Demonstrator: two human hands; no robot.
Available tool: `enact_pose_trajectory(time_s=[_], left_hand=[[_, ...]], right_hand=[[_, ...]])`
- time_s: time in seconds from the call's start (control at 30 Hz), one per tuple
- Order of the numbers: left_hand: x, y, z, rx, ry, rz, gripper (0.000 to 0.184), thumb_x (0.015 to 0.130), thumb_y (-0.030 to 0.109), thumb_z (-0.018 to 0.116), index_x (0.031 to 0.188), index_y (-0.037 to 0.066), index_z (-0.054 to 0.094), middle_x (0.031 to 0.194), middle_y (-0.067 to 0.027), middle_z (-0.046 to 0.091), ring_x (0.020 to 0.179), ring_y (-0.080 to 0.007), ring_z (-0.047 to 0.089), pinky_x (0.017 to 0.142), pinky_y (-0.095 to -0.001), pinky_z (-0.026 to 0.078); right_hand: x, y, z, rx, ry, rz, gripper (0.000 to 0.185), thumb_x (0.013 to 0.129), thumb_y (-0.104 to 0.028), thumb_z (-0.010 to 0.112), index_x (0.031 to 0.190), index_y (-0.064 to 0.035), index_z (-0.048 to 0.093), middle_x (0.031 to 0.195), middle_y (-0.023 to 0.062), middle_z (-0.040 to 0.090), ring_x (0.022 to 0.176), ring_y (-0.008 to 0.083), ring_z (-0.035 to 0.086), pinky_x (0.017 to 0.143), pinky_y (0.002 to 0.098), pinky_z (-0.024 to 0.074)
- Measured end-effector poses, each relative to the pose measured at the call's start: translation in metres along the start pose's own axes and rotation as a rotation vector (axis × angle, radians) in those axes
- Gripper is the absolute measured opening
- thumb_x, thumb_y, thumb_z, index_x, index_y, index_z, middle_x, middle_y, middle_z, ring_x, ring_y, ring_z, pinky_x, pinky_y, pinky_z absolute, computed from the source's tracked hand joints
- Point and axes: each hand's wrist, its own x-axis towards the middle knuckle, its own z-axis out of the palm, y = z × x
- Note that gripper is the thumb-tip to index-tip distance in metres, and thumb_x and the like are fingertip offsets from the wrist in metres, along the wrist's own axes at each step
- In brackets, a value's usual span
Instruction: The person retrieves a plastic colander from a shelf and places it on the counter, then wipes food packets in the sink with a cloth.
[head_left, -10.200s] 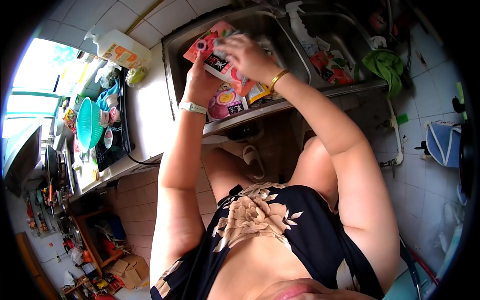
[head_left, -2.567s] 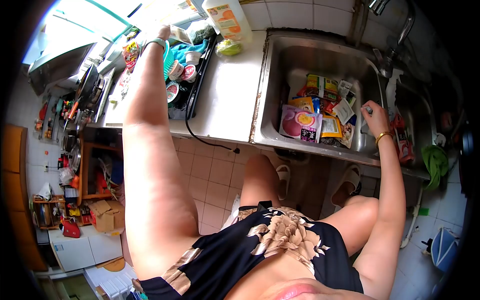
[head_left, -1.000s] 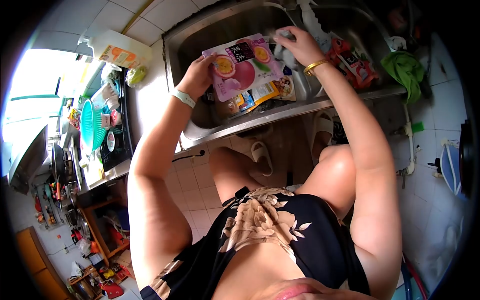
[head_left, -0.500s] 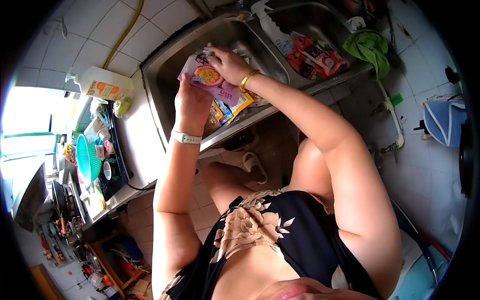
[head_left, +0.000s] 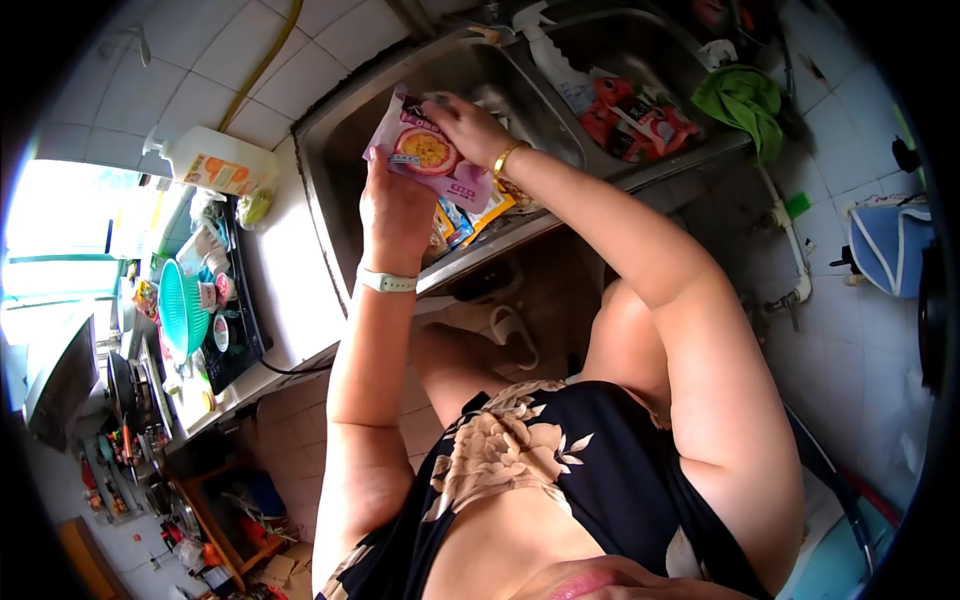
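A pink pouch (head_left: 426, 150) printed with a cut passion fruit is held up over the left sink basin. My left hand (head_left: 398, 215), with a pale band at the wrist, grips its lower left side, thumb on the front. My right hand (head_left: 472, 132), below a gold bracelet, lies against the pouch's upper right part with curled fingers. Something small and grey shows at those fingertips; I cannot make out what it is. Beneath the pouch, yellow and blue packets (head_left: 462, 225) lie in the basin, partly covered by it.
In the right basin are red packets (head_left: 640, 118) and a white spray bottle (head_left: 552, 55). A green cloth (head_left: 740, 105) hangs over the sink's right end. To the left stand a large white pump bottle (head_left: 215, 160) and a turquoise basket (head_left: 180, 310) on the counter.
The pouch stays in my hands, slightly shifted and turned more face-on. My right fingers have moved a little across its top. The whole view has shifted slightly.
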Motion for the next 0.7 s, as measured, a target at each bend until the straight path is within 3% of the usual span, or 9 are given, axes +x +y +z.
enact_pose_trajectory(time_s=[0.07,0.13,0.17,0.27,0.3,0.43,0.6,0.63,0.7], left_hand=[[0.0,0.003,-0.002,-0.001,0.0,0.021,0.049,0.101,0.035,0.036,0.138,0.002,0.037,0.142,-0.0144,0.042,0.131,-0.0296,0.039,0.113,-0.0462,0.025],[0.003,0.003,-0.008,-0.098,0.019,0.01,0.051,0.1,0.036,0.039,0.141,0.004,0.036,0.145,-0.0137,0.04,0.135,-0.0297,0.035,0.115,-0.0469,0.022],[0.002,0.003,-0.009,-0.099,0.019,0.015,0.051,0.1,0.036,0.039,0.141,0.004,0.036,0.145,-0.0137,0.04,0.135,-0.0297,0.035,0.115,-0.0469,0.022],[0.004,0.005,-0.017,-0.111,0.053,0.037,0.049,0.1,0.035,0.041,0.138,0.005,0.041,0.142,-0.0132,0.045,0.132,-0.0291,0.04,0.113,-0.0466,0.025],[0.005,0.004,-0.026,-0.125,0.046,0.013,0.046,0.099,0.035,0.041,0.135,0.006,0.044,0.137,-0.0112,0.05,0.128,-0.028,0.044,0.111,-0.0455,0.029],[0.005,0.012,-0.065,-0.051,0.073,-0.022,0.039,0.097,0.033,0.044,0.125,0.008,0.051,0.125,-0.0075,0.058,0.118,-0.0245,0.054,0.102,-0.0423,0.04],[0.003,0.015,-0.07,0.253,0.104,-0.028,0.021,0.096,0.017,0.053,0.113,0.005,0.056,0.109,-0.0056,0.064,0.095,-0.0156,0.064,0.082,-0.0315,0.053],[0.002,0.016,-0.064,0.31,0.161,-0.04,0.012,0.094,0.01,0.058,0.105,0.004,0.059,0.094,-0.0049,0.067,0.077,-0.0102,0.063,0.07,-0.024,0.053],[0.003,0.023,-0.066,0.514,0.217,-0.033,0.011,0.093,0.011,0.059,0.102,0.003,0.06,0.092,-0.0057,0.067,0.076,-0.01,0.063,0.069,-0.0234,0.053]], right_hand=[[-0.002,0.025,0.001,0.078,-0.013,0.165,0.059,0.092,-0.054,0.049,0.124,-0.0044,0.057,0.112,0.0169,0.066,0.106,0.0296,0.061,0.093,0.0381,0.0453],[-0.009,0.04,0.0,0.64,-0.318,0.44,0.066,0.091,-0.062,0.044,0.123,-0.006,0.059,0.112,0.0114,0.067,0.105,0.0235,0.062,0.093,0.0393,0.0456],[-0.011,0.035,0.003,0.768,-0.295,0.629,0.059,0.092,-0.058,0.049,0.118,-0.0071,0.062,0.11,0.0073,0.067,0.1,0.0175,0.064,0.09,0.0384,0.0486],[-0.017,0.015,-0.001,0.982,-0.312,0.596,0.048,0.092,-0.049,0.055,0.114,-0.0066,0.063,0.111,0.0086,0.066,0.092,0.0185,0.065,0.084,0.0401,0.0529],[-0.019,0.002,-0.009,1.091,-0.273,0.576,0.035,0.087,-0.032,0.069,0.109,-0.0053,0.063,0.107,0.0088,0.067,0.084,0.0191,0.066,0.079,0.0377,0.0557],[-0.011,-0.018,-0.039,0.948,-0.011,0.398,0.04,0.071,-0.011,0.082,0.104,-0.0003,0.061,0.095,0.0121,0.068,0.084,0.0212,0.066,0.077,0.0336,0.0551],[0.003,-0.004,-0.076,0.761,0.27,0.222,0.039,0.071,-0.011,0.081,0.104,-0.0001,0.062,0.096,0.0124,0.068,0.084,0.0214,0.067,0.078,0.0329,0.0531],[0.006,-0.001,-0.09,0.726,0.275,0.073,0.037,0.073,-0.013,0.081,0.102,0.0,0.064,0.096,0.0124,0.069,0.085,0.0205,0.067,0.078,0.0326,0.0526],[0.0,-0.018,-0.131,0.662,0.288,0.069,0.034,0.075,-0.014,0.079,0.104,-0.0032,0.065,0.098,0.0066,0.067,0.087,0.0171,0.064,0.082,0.029,0.0502]])
